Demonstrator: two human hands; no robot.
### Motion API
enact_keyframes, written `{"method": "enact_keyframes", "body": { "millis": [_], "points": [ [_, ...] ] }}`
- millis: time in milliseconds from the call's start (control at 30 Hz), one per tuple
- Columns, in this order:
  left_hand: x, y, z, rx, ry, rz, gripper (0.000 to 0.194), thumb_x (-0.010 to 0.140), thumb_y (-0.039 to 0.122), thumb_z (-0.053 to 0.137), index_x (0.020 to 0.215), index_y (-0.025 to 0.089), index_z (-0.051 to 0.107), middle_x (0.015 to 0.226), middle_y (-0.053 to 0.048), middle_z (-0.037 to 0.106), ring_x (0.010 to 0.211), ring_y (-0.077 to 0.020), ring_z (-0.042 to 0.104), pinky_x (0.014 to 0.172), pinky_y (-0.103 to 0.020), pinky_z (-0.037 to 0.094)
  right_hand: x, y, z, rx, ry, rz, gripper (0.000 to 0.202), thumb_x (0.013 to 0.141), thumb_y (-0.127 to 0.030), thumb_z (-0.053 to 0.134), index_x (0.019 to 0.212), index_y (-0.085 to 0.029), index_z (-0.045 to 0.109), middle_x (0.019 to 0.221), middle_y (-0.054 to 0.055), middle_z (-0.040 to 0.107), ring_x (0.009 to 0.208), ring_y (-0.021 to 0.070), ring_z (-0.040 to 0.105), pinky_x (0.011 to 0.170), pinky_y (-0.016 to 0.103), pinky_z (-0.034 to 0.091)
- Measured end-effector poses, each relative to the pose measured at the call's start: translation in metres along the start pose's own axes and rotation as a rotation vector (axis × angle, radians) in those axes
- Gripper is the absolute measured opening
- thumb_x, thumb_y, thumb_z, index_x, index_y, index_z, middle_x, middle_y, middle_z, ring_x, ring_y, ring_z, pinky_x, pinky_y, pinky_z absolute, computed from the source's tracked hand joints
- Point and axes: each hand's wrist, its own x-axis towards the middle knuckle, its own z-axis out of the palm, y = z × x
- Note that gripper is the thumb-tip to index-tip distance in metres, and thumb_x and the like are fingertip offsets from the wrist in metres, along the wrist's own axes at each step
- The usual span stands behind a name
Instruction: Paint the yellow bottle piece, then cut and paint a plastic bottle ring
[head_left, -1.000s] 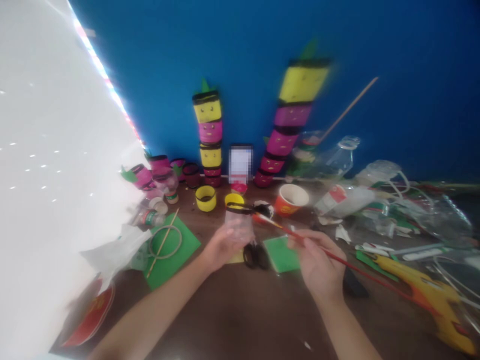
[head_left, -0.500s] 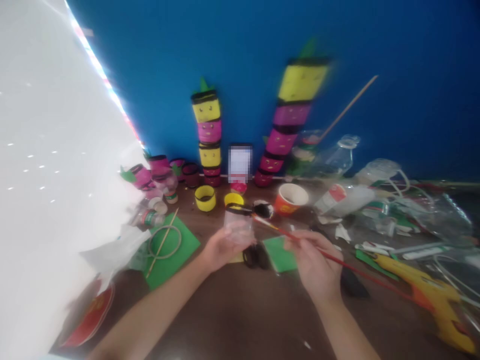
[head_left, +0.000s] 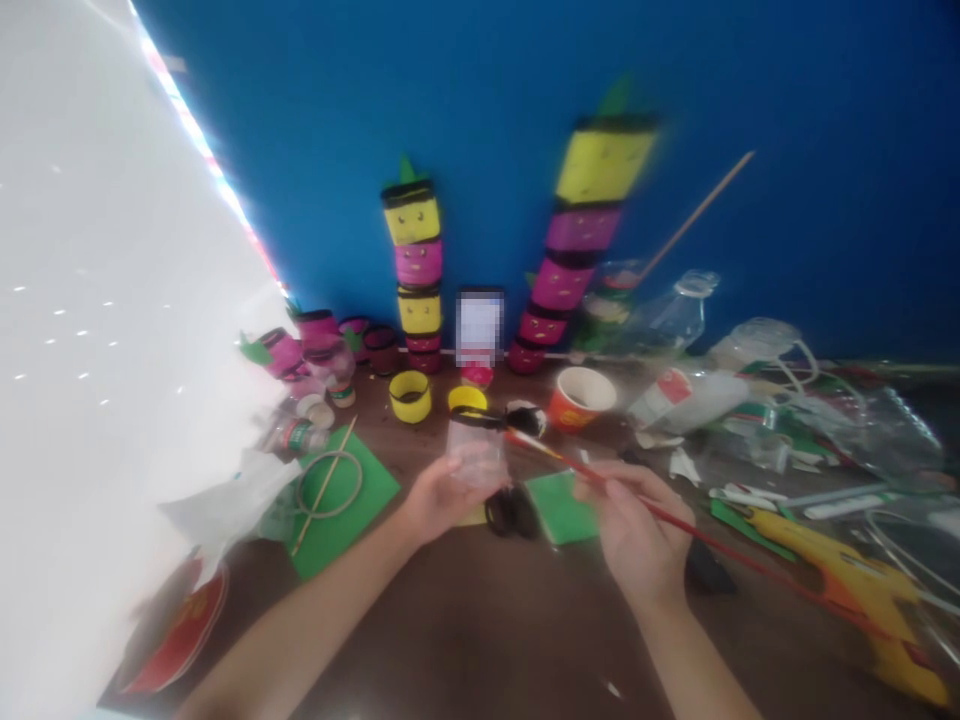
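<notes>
My left hand (head_left: 442, 497) is wrapped round a clear plastic cup (head_left: 478, 455) with a black band along its rim. A long red paintbrush (head_left: 675, 520) is pinched in my right hand (head_left: 641, 530), its tip at the right side of the cup's black rim. Just behind the cup stands a yellow ring (head_left: 468, 401), and a yellow cup with a black rim (head_left: 410, 397) is to its left. A small white dish with black paint (head_left: 526, 419) lies behind the brush tip. Black scissors handles (head_left: 511, 512) lie below the cup, beside a green sheet (head_left: 562, 508).
Two stacks of yellow and pink cups (head_left: 418, 265) lean at the blue wall. A red paper cup (head_left: 583, 398), plastic bottles (head_left: 682, 310) and a yellow glue gun (head_left: 855, 580) are on the right. Green paper (head_left: 375, 480) and a white bag (head_left: 232, 500) lie left.
My right hand has shifted slightly to the right with the brush. The cup in my left hand has barely moved.
</notes>
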Motion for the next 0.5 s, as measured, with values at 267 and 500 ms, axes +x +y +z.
{"method": "enact_keyframes", "body": {
  "millis": [267,500],
  "points": [
    [-0.0007,0.0014,0.0016,0.009,0.024,-0.005,0.043,0.075,0.031,0.058,0.112,0.01,0.059,0.105,-0.014,0.068,0.104,-0.0274,0.061,0.104,-0.042,0.033,-0.0003,0.0029,-0.0006,-0.046,0.014,0.013,0.007,0.074,-0.023,0.064,0.077,-0.02,0.069,0.067,0.002,0.066,0.057,0.0143,0.061,0.058,0.031,0.052],
    [-0.0008,0.0013,0.0031,-0.004,0.028,-0.012,0.045,0.074,0.031,0.057,0.114,0.01,0.057,0.107,-0.014,0.067,0.105,-0.0268,0.061,0.103,-0.04,0.034,-0.0004,0.0004,0.0021,-0.005,-0.012,0.043,0.007,0.074,-0.023,0.064,0.077,-0.02,0.07,0.068,0.002,0.067,0.057,0.0139,0.061,0.055,0.028,0.05]
  ]
}}
